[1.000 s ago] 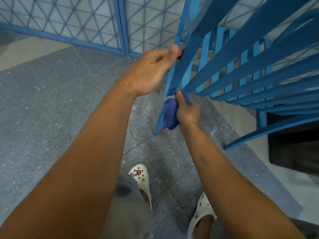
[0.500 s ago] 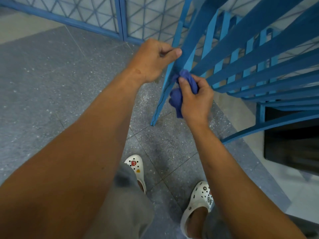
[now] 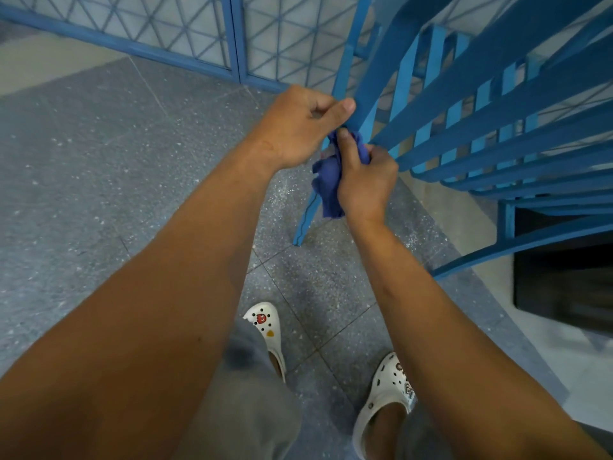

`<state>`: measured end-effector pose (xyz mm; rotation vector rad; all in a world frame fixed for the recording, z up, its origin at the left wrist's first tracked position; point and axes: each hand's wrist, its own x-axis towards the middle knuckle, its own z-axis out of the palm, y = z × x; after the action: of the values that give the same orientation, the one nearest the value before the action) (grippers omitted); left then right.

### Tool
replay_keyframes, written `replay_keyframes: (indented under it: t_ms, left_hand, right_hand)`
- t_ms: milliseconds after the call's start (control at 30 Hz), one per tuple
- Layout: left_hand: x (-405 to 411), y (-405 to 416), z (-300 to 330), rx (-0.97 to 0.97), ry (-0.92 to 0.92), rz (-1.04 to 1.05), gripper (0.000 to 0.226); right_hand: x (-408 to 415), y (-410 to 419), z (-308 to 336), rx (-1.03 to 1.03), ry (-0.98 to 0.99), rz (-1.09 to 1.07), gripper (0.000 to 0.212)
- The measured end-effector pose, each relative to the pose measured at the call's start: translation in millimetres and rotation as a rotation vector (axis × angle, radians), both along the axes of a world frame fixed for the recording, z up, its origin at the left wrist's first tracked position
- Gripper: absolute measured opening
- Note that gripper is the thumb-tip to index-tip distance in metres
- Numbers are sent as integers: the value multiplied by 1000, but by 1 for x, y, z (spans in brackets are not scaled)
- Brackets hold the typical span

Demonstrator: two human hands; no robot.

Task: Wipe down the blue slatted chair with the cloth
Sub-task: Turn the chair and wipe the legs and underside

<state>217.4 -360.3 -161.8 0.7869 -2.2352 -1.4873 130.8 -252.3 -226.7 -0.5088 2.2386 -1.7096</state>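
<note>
Floor (image 3: 99, 167): grey speckled tile with visible joints. Blue-framed lattice panels (image 3: 159, 28) run along its far edge. Two white clogs (image 3: 268, 330) with charms stand at its near edge. Dark rectangular object (image 3: 564, 287) at right, blurred.

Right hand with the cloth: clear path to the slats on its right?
Probably yes. The right hand grips the cloth against the chair frame; the slats lie just beside it with nothing between. The left hand grips the frame above.
</note>
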Motion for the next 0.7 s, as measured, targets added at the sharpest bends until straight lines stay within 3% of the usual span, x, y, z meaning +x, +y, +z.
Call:
replay_keyframes:
  t_ms: [100, 267, 367, 600, 700]
  left_hand:
    - [-1, 0, 0, 11, -23, -9, 32]
    - [1, 0, -2, 23, 6, -21, 29]
    - [2, 0, -1, 42, 21, -38, 29]
    - [1, -2, -5, 50, 35, -39, 25]
    - [3, -1, -4, 45, 32, -49, 28]
  right_hand:
    - [-7, 0, -2, -31, -24, -47, 45]
    - [-6, 4, -34, 136, -124, -29, 43]
    - [-8, 7, -38, 192, -104, 6, 42]
    - [-13, 1, -10, 47, 30, -9, 42]
    - [-8, 1, -28, 124, -1, 6, 44]
